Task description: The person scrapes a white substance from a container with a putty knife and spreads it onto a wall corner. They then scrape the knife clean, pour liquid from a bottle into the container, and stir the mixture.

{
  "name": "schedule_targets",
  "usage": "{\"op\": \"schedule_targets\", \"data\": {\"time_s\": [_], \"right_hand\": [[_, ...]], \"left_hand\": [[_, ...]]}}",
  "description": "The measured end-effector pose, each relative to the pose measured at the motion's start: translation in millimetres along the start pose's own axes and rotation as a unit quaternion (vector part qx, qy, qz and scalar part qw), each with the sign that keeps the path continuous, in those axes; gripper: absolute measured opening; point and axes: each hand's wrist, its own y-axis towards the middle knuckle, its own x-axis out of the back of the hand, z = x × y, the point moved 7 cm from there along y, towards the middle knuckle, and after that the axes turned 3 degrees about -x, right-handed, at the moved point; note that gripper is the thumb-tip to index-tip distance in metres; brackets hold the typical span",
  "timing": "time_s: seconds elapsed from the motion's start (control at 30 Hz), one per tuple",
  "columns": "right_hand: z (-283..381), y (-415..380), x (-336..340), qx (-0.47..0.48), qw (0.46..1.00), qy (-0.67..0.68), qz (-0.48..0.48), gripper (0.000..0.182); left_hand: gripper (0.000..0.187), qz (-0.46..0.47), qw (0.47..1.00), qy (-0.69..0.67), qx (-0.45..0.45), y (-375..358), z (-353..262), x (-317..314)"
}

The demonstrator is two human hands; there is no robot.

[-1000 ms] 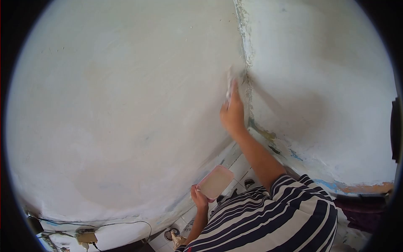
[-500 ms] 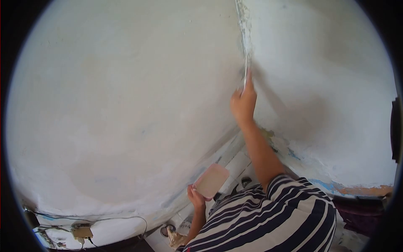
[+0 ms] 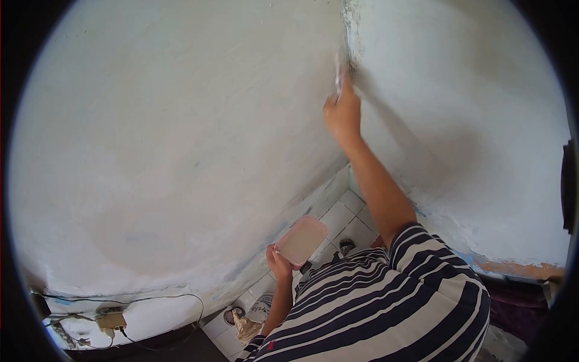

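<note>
My right hand (image 3: 344, 114) is raised at the corner where two walls meet, closed round a thin, pale tool (image 3: 338, 75) that is blurred and reaches up beside the rough corner seam (image 3: 350, 42). The tool's exact shape cannot be made out. Lower down, my left hand (image 3: 278, 263) grips the near left edge of a pink rectangular tray (image 3: 303, 241), which holds a smooth beige-grey material.
A beige socket box (image 3: 111, 321) with cables sits low on the left wall. Tiled floor (image 3: 339, 218) shows below the corner. A crumpled tan thing (image 3: 246, 329) lies at the bottom. Dark purple cloth (image 3: 515, 308) is at lower right.
My right hand and the tool have moved up and slightly left along the corner. My left hand and the pink tray appear a little higher in view.
</note>
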Motion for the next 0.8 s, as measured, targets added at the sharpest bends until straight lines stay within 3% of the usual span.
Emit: {"op": "schedule_targets", "data": {"time_s": [0.03,0.1,0.23,0.33,0.43,0.47,0.5,0.57,0.6,0.63,0.7,0.73,0.8], "right_hand": [[3.3,-15.5,7.7,0.002,1.0,0.0,-0.002,0.063],[3.3,-35.8,6.0,-0.017,0.994,0.063,0.085,0.06],[3.7,4.4,23.1,-0.104,0.992,0.066,0.039,0.06],[16.6,1.6,-5.4,0.077,0.996,-0.025,-0.04,0.063],[11.4,-31.5,12.9,0.012,0.997,0.072,0.023,0.065],[-0.4,-21.2,18.0,0.084,0.994,0.035,-0.068,0.067],[-5.0,-13.2,12.2,0.078,0.994,0.035,-0.062,0.067],[-27.9,-3.2,-3.7,-0.063,0.995,0.078,-0.004,0.069],[-29.2,-13.8,-19.0,0.054,0.996,0.0,-0.069,0.072],[-27.0,-29.8,-23.6,0.056,0.996,-0.001,-0.072,0.072],[0.5,-79.7,-20.9,0.182,0.982,-0.011,-0.045,0.072],[-0.8,-86.1,-13.9,0.181,0.982,-0.011,-0.048,0.072],[-22.1,-77.8,-2.2,0.044,0.993,0.11,0.015,0.076]], "left_hand": [[0.026,0.001,1.0,0.002,-0.005,1.4,2.5,0.1],[0.026,0.001,1.0,0.002,-0.012,5.5,1.1,-1.7],[0.025,-0.006,1.0,-0.003,-0.002,-6.1,-10.7,-1.0],[0.024,-0.012,1.0,-0.006,0.002,-11.7,-10.0,-1.4],[0.022,-0.018,1.0,-0.02,0.013,-5.9,-10.5,-4.2],[0.022,-0.018,0.999,-0.03,0.028,-8.5,-7.6,-4.4],[0.022,-0.021,0.999,-0.025,0.033,-10.9,-4.8,-1.4],[0.022,-0.007,1.0,-0.003,0.013,-10.5,-2.2,-0.7],[0.022,-0.006,1.0,-0.004,0.014,-11.3,3.2,-0.9],[0.022,-0.007,1.0,0.013,0.001,-9.0,7.0,0.3],[0.023,-0.006,0.999,0.028,-0.017,-4.8,6.8,-3.2],[0.023,-0.014,1.0,0.025,-0.012,-6.2,8.1,-2.3],[0.024,-0.027,0.999,0.018,-0.008,-1.9,0.5,-7.6]]}}
